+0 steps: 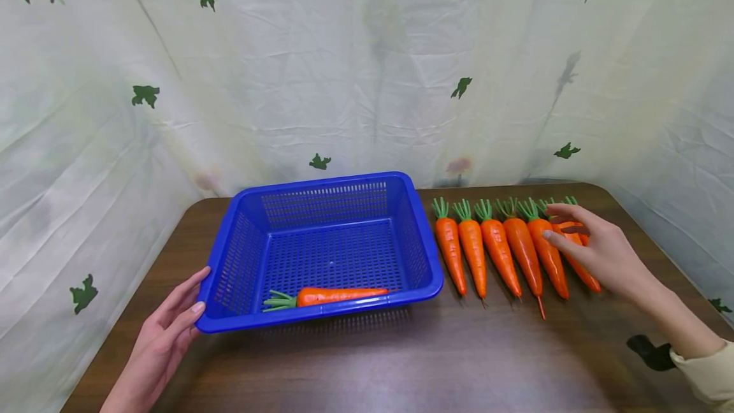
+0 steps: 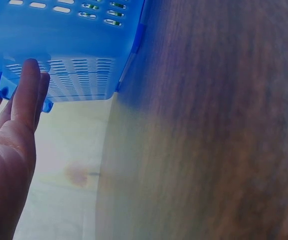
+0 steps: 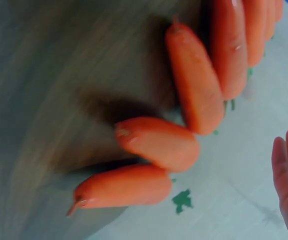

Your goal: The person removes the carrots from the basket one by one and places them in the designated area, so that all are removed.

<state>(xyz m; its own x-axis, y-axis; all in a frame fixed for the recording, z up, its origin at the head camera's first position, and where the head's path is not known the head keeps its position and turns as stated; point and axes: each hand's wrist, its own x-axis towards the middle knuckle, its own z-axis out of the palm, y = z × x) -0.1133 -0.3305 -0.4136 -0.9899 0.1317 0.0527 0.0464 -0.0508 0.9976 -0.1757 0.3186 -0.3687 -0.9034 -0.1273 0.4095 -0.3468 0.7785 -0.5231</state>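
A blue perforated plastic basket [image 1: 331, 253] stands on the table, with one orange carrot [image 1: 344, 296] lying inside along its front wall. At the basket's front left corner, my left hand [image 1: 163, 340] touches the rim with thumb and fingertips. The left wrist view shows straight fingers [image 2: 27, 95] against the basket's outer side. Right of the basket, several carrots [image 1: 499, 253] lie in a row, green tops to the back. Over the right end of that row hovers my right hand [image 1: 602, 250], thumb and fingers apart, holding nothing. It partly hides the rightmost carrots.
The brown wooden table [image 1: 447, 362] ends at the back against a pale curtain [image 1: 355, 81] with green leaf prints. A small black object [image 1: 650, 352] lies at the right, close to my right forearm.
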